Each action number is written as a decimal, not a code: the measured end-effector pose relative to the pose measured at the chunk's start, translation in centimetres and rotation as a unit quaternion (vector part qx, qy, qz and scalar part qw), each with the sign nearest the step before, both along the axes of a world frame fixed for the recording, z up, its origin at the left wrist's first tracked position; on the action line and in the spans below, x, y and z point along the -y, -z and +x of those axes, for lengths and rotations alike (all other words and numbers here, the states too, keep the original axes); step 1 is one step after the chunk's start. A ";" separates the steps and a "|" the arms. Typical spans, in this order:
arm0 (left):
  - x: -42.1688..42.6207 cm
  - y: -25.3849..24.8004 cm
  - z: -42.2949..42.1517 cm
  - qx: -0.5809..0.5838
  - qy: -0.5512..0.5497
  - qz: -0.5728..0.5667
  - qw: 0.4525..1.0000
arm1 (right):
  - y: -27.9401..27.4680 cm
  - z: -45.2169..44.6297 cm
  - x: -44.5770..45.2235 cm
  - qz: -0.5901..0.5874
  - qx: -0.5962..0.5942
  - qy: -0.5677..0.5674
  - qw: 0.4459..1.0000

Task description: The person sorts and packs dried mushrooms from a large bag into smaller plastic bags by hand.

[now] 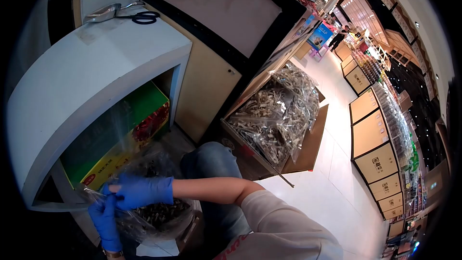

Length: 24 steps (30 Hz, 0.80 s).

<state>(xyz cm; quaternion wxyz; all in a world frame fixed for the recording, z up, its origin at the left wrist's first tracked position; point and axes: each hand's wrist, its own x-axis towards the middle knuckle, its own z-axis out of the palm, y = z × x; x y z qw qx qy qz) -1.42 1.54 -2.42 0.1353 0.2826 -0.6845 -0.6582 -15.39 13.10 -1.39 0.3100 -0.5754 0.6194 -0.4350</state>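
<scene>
My left hand [106, 222], in a blue glove, is closed on the gathered edge of a clear plastic bag [166, 224] at the lower left. Close above it, my right hand [142, 191], also gloved in blue, has its fingers bent at the same edge and is slightly blurred. Dark dried pieces [163, 212] show inside the bag, below my hands. Behind the bag, a green and yellow box [115, 130] sits inside the white counter.
Scissors [144, 17] and a metal scoop [102, 13] lie on the white counter [96, 58]. An open carton [313, 139] holds bags of dried pieces [284, 110]. Shelving [373, 159] lines the right of the aisle, and a person [340, 37] stands far off.
</scene>
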 end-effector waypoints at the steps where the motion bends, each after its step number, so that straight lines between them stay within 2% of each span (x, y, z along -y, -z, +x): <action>1: -0.1 0.2 0.0 0.021 0.029 -0.062 0.997 | 0.1 0.3 0.0 0.019 -0.031 0.009 0.999; 2: -0.2 0.4 0.0 0.041 0.057 -0.123 0.990 | 0.1 0.4 0.0 0.019 -0.030 0.009 0.999; 4: -1.0 2.3 0.0 0.032 0.054 -0.097 0.993 | -0.2 0.5 -0.2 0.153 -0.033 -0.017 0.988; 5: -1.4 2.8 0.1 0.023 0.052 -0.071 0.996 | -0.4 0.5 -0.5 0.153 -0.031 -0.016 0.988; 7: -2.0 1.4 0.0 0.036 0.063 -0.033 0.997 | -0.9 0.1 -1.0 0.158 0.113 -0.024 0.981; 8: -1.9 1.8 0.2 0.047 0.059 -0.040 0.996 | 0.2 0.2 -0.7 0.157 0.114 -0.023 0.981; 10: -1.8 1.9 0.3 0.061 0.056 -0.047 0.995 | 2.7 0.3 0.0 0.098 0.108 -0.011 0.989; 13: -2.4 0.7 -0.2 0.025 0.047 -0.062 0.997 | 3.3 0.2 -0.6 0.097 0.102 0.017 0.990; 14: -2.6 0.2 -0.4 0.031 0.041 -0.063 0.997 | 3.7 -0.2 -0.9 0.021 0.111 -0.003 0.994; 15: -2.5 -0.9 -0.5 0.075 0.051 -0.015 0.996 | 3.8 -0.2 -1.2 -0.051 0.109 0.032 0.992; 16: -3.2 -1.9 -0.9 0.051 0.014 0.048 0.997 | 2.6 -0.9 -1.2 0.027 0.164 -0.021 0.986; 18: -3.1 -1.9 -1.5 0.036 0.018 0.126 0.991 | 0.9 -1.7 -1.4 0.041 0.230 -0.028 0.972; 19: -2.9 -1.5 -1.8 0.028 0.042 0.111 0.993 | -0.1 -2.4 -1.7 0.093 0.238 -0.027 0.966; 20: -3.1 -1.9 -2.3 0.019 0.047 0.126 0.991 | 0.1 -2.7 -1.6 0.138 0.300 -0.029 0.943; 21: -2.7 -0.2 -1.9 0.000 0.068 0.109 0.992 | 0.4 -2.5 -1.5 0.173 0.322 0.005 0.931; 23: -2.8 0.1 -2.0 -0.047 0.087 0.129 0.987 | -0.8 -2.3 -1.7 0.178 0.343 0.037 0.922; 24: -2.4 0.2 -1.8 -0.033 0.068 0.126 0.989 | -0.7 -2.3 -1.5 0.169 0.345 0.038 0.923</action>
